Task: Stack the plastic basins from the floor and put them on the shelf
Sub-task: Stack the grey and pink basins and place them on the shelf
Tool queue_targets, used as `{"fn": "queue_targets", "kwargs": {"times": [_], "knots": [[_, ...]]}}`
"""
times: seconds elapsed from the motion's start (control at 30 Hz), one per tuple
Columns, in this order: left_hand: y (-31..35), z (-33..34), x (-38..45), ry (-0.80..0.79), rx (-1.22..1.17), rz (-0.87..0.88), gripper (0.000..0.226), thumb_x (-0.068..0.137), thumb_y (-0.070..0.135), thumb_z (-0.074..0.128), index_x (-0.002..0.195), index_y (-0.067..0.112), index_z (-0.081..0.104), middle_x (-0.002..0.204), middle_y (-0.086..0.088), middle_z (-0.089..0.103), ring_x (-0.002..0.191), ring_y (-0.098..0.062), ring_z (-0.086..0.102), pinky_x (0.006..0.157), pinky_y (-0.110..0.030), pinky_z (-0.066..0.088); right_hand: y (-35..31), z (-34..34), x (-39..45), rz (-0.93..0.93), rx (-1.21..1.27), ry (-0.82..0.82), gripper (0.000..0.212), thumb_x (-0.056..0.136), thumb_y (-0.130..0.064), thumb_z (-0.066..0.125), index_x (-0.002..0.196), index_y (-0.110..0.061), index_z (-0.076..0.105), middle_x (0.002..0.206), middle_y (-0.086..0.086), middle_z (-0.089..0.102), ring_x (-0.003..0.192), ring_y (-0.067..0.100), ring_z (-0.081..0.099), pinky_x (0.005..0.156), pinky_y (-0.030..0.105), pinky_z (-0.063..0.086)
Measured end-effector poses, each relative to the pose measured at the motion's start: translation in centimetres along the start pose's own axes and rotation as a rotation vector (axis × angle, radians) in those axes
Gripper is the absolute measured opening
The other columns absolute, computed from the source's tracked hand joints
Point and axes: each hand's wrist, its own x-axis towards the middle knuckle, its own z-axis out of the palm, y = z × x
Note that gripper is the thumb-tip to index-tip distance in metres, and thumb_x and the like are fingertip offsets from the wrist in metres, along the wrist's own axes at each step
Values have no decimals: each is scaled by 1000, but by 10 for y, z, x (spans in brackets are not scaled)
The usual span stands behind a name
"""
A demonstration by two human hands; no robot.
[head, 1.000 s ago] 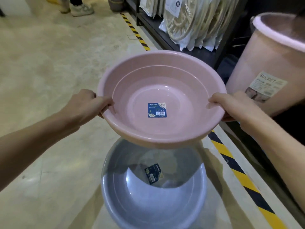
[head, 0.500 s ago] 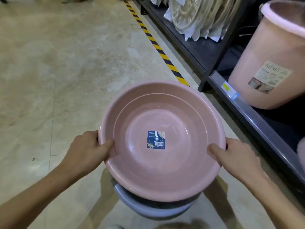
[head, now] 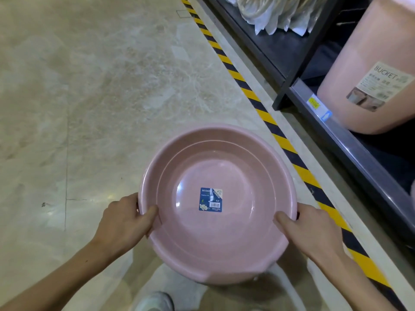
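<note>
A pink plastic basin (head: 215,243) with a blue label in its bottom is low over the floor in front of me. My left hand (head: 125,221) grips its left rim, thumb inside the bowl. On the opposite rim my right hand (head: 310,230) grips the same way. The blue-grey basin underneath is almost fully covered; only a thin dark edge (head: 272,263) shows at the lower right. The dark metal shelf (head: 341,135) runs along the right.
A pink bucket (head: 372,70) with a label stands on the shelf at the right. Bagged white goods (head: 276,12) lie on a lower shelf board further back. Yellow-black tape (head: 265,115) marks the floor along the shelf. My shoe (head: 155,301) is at the bottom edge.
Both hands have lowered the pink basin down onto the blue-grey basin, which is now almost hidden. The view has tilted further down toward the floor.
</note>
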Motion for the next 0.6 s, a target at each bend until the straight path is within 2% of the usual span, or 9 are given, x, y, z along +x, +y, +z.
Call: {"fn": "queue_targets", "kwargs": {"times": [0.23,0.43,0.5,0.6], "knots": [[-12,12,5,-18,62,5,31,72,45,44,66,21,62,47,21,64,53,-7,60,52,-24,40,6,20,5,-1,-46,-48,38,71,-65,38,70,-29,53,69,-4,61,68,26,60,62,32,44],[-9,17,11,-87,-39,-105,40,72,48,44,51,18,61,46,15,65,53,-11,61,51,-24,40,7,21,6,61,0,-126,37,71,-67,39,78,-32,53,76,-8,62,73,24,60,67,35,44],[-10,18,14,-90,-84,-135,41,79,45,51,53,16,63,48,13,66,55,-13,62,51,-25,41,5,22,5,107,106,-190,39,69,-66,42,84,-32,55,82,-7,64,79,24,60,68,36,43],[-12,20,14,-105,-112,-176,39,88,33,59,56,12,65,51,11,67,53,-17,62,50,-27,42,-1,21,2,175,460,-267,38,66,-56,53,91,-31,67,85,-7,72,85,22,66,78,43,56]]}}
